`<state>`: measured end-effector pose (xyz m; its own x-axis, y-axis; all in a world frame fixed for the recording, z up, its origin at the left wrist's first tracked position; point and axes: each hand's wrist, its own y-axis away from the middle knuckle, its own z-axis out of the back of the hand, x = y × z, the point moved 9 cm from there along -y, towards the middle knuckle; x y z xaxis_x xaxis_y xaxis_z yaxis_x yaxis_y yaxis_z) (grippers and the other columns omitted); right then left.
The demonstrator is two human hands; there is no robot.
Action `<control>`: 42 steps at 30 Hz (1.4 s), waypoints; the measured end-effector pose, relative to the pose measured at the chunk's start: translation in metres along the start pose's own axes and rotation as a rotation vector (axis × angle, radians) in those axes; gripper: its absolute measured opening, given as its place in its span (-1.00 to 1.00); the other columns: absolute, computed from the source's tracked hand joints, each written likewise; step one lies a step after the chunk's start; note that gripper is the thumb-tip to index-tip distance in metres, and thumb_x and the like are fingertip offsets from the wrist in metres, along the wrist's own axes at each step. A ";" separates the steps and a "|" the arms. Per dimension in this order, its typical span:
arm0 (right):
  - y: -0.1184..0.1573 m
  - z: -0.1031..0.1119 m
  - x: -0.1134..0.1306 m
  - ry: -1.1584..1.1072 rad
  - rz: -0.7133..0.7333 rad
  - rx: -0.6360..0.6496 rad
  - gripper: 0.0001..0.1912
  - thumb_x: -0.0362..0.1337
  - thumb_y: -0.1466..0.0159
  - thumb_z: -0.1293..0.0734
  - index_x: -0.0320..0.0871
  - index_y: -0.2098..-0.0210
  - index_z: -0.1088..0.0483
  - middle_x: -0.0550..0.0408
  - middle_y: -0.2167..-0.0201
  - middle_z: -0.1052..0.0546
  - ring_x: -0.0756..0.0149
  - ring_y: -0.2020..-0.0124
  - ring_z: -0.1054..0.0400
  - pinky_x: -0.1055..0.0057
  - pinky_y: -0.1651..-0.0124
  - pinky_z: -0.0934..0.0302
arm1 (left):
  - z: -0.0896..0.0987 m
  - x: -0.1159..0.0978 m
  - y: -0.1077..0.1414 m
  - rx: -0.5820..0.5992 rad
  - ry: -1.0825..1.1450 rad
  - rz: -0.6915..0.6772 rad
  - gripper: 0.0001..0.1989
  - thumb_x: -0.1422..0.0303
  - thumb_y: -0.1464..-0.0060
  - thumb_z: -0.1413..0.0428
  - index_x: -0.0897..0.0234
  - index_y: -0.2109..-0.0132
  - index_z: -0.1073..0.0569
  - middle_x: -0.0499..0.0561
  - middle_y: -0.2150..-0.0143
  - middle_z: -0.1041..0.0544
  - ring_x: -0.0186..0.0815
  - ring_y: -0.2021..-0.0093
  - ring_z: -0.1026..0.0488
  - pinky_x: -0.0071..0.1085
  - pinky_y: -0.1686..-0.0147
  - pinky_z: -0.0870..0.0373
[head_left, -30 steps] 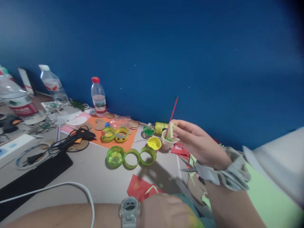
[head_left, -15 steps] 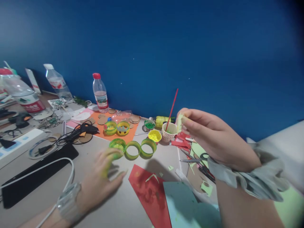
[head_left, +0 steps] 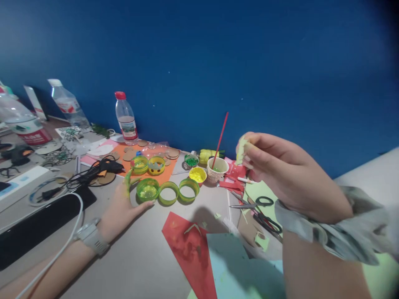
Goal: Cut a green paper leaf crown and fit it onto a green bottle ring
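My left hand (head_left: 124,203), with a grey watch on the wrist and paint on its fingers, has thumb and fingers spread about a green painted plastic cup base (head_left: 148,198). I cannot tell whether it touches the base. Two green plastic rings (head_left: 168,200) (head_left: 188,197) stand in a row to the right of that base. Above the table on the right, my right hand (head_left: 274,168) pinches a small pale green paper piece (head_left: 241,150) between thumb and fingers. Below and left of it stands a paper cup (head_left: 215,178) with a red stick (head_left: 220,139) leaning in it.
Small tubs of yellow paint (head_left: 197,175) and green paint (head_left: 190,161) sit by the paper cup. Two yellow rings (head_left: 156,165) rest on orange paper (head_left: 170,171). Scissors (head_left: 266,222) lie at right, red paper (head_left: 190,249) in front. Bottles (head_left: 127,126) and black cables (head_left: 107,166) are at left.
My left hand has moved left and back, now spread around the green cup base. The right hand, still pinching the paper piece, has risen slightly. The view has shifted a little.
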<state>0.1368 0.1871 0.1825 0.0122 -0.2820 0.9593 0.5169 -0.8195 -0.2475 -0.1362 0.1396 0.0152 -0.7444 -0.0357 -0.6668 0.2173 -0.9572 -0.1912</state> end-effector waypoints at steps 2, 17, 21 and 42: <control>0.000 0.000 0.001 0.009 0.013 0.001 -0.85 -0.24 -0.36 -0.27 -0.09 0.32 -0.43 0.21 0.50 -0.37 0.49 0.52 -0.27 0.56 0.48 -0.24 | -0.004 0.000 -0.001 0.055 0.053 0.021 -0.21 0.03 0.03 -0.21 0.22 -0.24 -0.11 0.17 -0.19 -0.40 0.00 -0.19 -0.35 -0.04 -0.18 -0.27; 0.002 0.009 0.008 0.535 0.012 -0.099 -0.79 -0.09 -0.37 -0.21 -0.05 0.29 -0.36 0.23 0.49 -0.30 0.46 0.50 -0.18 0.47 0.48 -0.04 | 0.017 -0.008 0.003 0.078 0.133 0.115 -0.16 -0.02 -0.11 -0.06 0.19 -0.35 0.14 0.25 -0.22 -0.37 0.11 -0.27 -0.22 0.15 -0.21 -0.14; 0.006 0.000 0.021 0.736 0.053 -0.101 -0.81 -0.17 -0.39 -0.19 -0.08 0.31 -0.33 0.21 0.41 -0.32 0.45 0.45 -0.18 0.46 0.45 -0.04 | 0.009 -0.058 0.005 0.191 0.333 -0.056 -0.20 0.03 -0.18 0.02 0.21 -0.37 0.24 0.23 -0.18 -0.41 -0.05 -0.21 -0.34 0.00 -0.25 -0.13; 0.058 0.018 0.055 1.026 -0.022 -0.259 -0.81 -0.24 -0.42 -0.01 -0.05 0.29 -0.17 0.18 0.56 -0.37 0.35 0.59 -0.36 0.44 0.58 -0.22 | -0.051 -0.245 -0.025 0.705 0.745 -0.525 -0.23 0.15 -0.17 -0.10 0.06 -0.36 0.16 0.12 -0.16 -0.41 -0.20 -0.07 -0.46 -0.35 0.04 -0.45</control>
<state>0.1829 0.1328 0.2229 -0.7862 -0.4534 0.4198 0.3086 -0.8767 -0.3689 0.0723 0.1865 0.1466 -0.0296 0.3685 -0.9292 -0.5851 -0.7600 -0.2828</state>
